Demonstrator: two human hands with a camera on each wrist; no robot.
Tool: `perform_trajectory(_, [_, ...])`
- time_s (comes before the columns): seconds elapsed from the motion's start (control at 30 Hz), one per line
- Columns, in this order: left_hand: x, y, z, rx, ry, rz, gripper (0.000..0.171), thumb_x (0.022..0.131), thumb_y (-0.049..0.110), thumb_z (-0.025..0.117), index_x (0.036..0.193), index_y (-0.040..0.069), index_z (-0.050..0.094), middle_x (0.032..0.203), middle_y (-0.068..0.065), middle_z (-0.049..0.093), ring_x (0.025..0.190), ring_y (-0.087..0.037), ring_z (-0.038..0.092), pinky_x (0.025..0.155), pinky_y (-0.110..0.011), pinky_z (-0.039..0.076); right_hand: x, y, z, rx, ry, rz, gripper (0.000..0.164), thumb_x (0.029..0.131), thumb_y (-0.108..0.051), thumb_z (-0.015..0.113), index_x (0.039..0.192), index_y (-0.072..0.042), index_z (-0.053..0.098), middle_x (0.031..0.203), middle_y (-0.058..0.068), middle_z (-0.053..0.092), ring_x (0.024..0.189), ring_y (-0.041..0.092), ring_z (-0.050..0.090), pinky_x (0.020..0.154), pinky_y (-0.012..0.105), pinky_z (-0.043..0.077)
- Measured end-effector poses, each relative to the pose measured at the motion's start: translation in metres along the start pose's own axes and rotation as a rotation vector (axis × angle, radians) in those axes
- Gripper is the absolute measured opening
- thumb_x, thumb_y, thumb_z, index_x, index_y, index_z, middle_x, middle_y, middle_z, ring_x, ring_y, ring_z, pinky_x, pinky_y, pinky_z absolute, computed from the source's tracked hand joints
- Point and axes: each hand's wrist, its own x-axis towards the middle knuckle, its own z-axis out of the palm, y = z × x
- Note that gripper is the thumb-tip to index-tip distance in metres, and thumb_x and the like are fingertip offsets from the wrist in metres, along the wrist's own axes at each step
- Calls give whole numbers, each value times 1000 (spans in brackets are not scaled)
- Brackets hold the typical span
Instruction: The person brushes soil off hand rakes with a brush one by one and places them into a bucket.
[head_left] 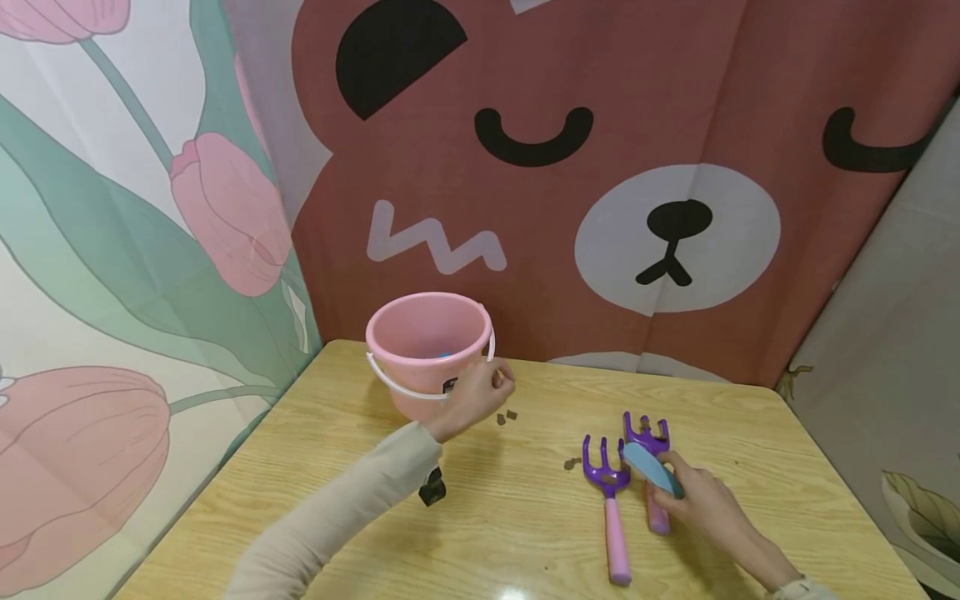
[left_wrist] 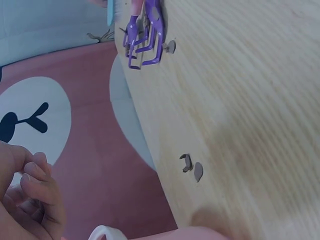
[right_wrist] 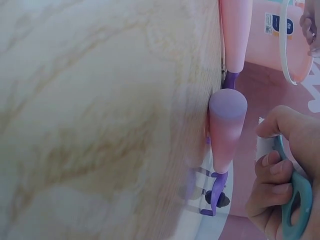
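Observation:
My left hand (head_left: 476, 392) is in front of the right side of a pink bucket (head_left: 408, 362), fingers loosely curled with nothing visible in them. The bucket's white handle (head_left: 397, 385) hangs down its front, and something small and blue (head_left: 445, 356) shows inside. In my right hand (head_left: 708, 504) I grip a light-blue brush (head_left: 651, 468); the right wrist view shows its looped handle (right_wrist: 298, 200) and white bristles (right_wrist: 264, 144). Beneath the brush lies a garden fork (head_left: 658, 518) with purple tines, a dark clump (right_wrist: 220, 199) on them. A second pink-handled garden fork (head_left: 617, 542) lies just left of it.
Small brown bits (head_left: 506, 417) lie on the wooden table (head_left: 517, 517) right of the bucket, and another brown bit (head_left: 572, 463) is beside the left fork's tines. A printed bear curtain (head_left: 540, 250) hangs along the table's back edge, a tulip curtain (head_left: 112, 292) on the left.

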Motion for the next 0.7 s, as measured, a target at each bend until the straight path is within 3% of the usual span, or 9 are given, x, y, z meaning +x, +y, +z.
perform_trajectory(0.4, [-9,2,7,-106,-96,-85,13,93,6,55,100,6,66,60,4,58,45,-4,58,45,-22,43,0,0,-1,4,11,-19,49,79,-10,74,122,1,54,62,-2,43,51,12,41,43,24,33])
perform_trajectory(0.7, [-12,1,11,-103,-128,-105,13,94,8,55,101,6,65,63,3,58,51,-8,61,47,-22,44,-1,0,-1,8,2,-26,50,78,-7,74,123,1,53,62,-2,42,51,11,40,43,23,32])
